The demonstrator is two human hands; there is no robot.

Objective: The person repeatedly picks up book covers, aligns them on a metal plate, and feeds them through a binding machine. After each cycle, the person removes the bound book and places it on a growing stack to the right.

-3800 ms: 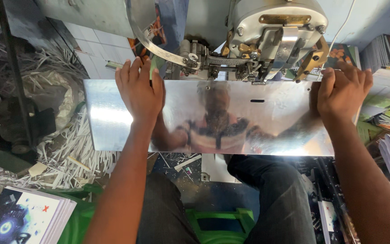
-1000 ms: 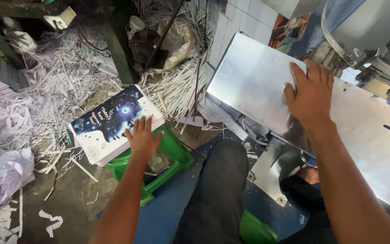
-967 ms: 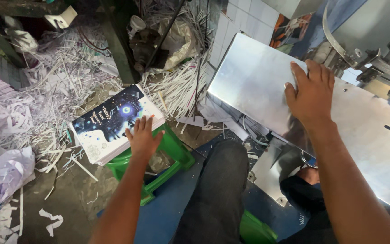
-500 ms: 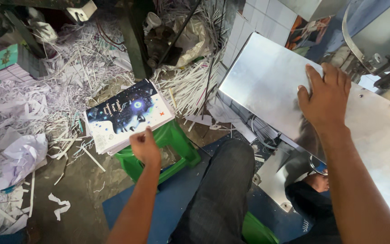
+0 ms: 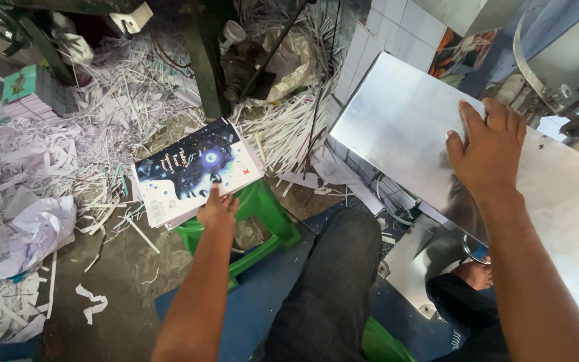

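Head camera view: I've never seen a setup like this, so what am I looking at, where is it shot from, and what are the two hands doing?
There is one picture, taken by a camera worn on the person's head, looking down past their arms and knees. No robot is involved: these are a seated person's two bare hands.

The left hand reaches down to a stack of printed booklets with a dark, starry cover. Its fingertips touch the near edge of the top one; it has not gripped anything. The stack rests on a green plastic stool.

The right hand lies flat, fingers spread, on a shiny metal plate, the work surface of a machine whose metal parts show at the upper right.

The floor is strewn with white paper trimmings. More printed stacks sit at the far left.
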